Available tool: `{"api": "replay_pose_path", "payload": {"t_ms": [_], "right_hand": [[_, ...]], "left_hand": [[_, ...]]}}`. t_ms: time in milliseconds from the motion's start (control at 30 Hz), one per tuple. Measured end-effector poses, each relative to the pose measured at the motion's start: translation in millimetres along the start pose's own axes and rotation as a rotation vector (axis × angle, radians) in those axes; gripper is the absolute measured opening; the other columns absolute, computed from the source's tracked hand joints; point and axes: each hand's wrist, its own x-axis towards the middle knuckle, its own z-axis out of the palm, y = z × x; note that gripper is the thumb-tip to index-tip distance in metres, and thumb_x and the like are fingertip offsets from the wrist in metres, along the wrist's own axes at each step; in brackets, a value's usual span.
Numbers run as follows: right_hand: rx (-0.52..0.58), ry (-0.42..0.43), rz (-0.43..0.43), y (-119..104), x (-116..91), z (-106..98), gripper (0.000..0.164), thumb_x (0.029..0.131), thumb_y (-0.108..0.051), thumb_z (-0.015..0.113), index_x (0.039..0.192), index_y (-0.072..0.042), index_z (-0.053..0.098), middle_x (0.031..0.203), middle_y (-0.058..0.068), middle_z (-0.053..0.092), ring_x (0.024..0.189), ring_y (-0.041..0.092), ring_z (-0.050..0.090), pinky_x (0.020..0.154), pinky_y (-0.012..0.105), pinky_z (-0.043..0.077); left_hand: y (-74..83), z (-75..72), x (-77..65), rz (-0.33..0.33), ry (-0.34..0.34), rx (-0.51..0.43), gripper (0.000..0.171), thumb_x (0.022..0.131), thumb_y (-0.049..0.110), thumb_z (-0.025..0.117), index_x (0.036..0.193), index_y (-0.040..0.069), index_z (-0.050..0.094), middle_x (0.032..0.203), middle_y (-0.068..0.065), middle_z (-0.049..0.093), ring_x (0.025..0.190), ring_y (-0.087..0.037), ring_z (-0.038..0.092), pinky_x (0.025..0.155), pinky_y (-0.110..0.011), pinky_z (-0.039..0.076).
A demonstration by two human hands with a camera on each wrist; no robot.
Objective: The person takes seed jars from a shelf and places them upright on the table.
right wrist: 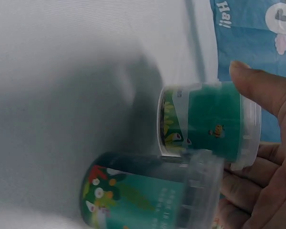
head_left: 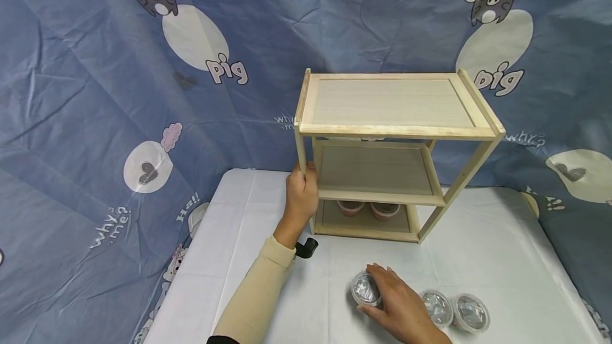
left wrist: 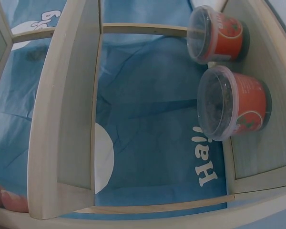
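My left hand [head_left: 302, 193] grips the left front post of a three-tier wooden shelf [head_left: 382, 194]; its fingertips [left wrist: 12, 200] show at the corner of the left wrist view. Near the front of the white table, my right hand [head_left: 400, 304] holds a small round plastic cup [head_left: 365, 287] with a clear lid. In the right wrist view this cup has a green label [right wrist: 214, 124], the thumb on one side of its lid end and fingers on the other. Beside it is another green-labelled cup [right wrist: 138, 195].
Two red-labelled cups, one nearer [left wrist: 250, 98] and one farther [left wrist: 229, 38], stand on the shelf's bottom tier. Right of my right hand, two lidded cups [head_left: 436, 308] [head_left: 470, 313] stand side by side. Blue patterned cloth [head_left: 258, 25] hangs behind the white table [head_left: 205, 259].
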Motion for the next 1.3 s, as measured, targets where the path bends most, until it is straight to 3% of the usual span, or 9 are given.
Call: {"api": "replay_pose_path", "payload": {"t_ms": [167, 733, 1300], "right_hand": [[-0.004, -0.034, 0.033, 1.6, -1.5, 3.9, 0.079, 0.073, -0.050, 0.080, 0.132, -0.004, 0.055, 0.133, 0.010, 0.057, 0.122, 0.028, 0.053, 0.107, 0.045, 0.033], [-0.038, -0.073, 0.019, 1.9, -5.2, 6.1, 0.077, 0.073, -0.049, 0.081, 0.131, -0.005, 0.055, 0.133, 0.010, 0.056, 0.124, 0.026, 0.052, 0.108, 0.043, 0.032], [-0.054, -0.055, -0.063, 9.7, -6.6, 9.4, 0.081, 0.071, -0.051, 0.080, 0.131, -0.003, 0.055, 0.131, 0.013, 0.058, 0.125, 0.025, 0.051, 0.109, 0.042, 0.028]], "left_hand": [[-0.5, 0.3, -0.3, -0.006, -0.005, -0.005, 0.030, 0.105, 0.027, 0.036, 0.080, 0.012, 0.040, 0.059, 0.000, 0.035, 0.047, -0.014, 0.029, 0.042, -0.030, 0.026], [-0.1, 0.1, 0.5, -0.001, 0.013, 0.014, 0.031, 0.105, 0.025, 0.037, 0.077, 0.011, 0.038, 0.058, 0.001, 0.033, 0.047, -0.013, 0.027, 0.041, -0.030, 0.025], [-0.2, 0.3, 0.1, -0.015, 0.008, -0.012, 0.035, 0.105, 0.032, 0.035, 0.077, 0.012, 0.037, 0.055, 0.000, 0.031, 0.043, -0.012, 0.024, 0.037, -0.028, 0.022]]}}
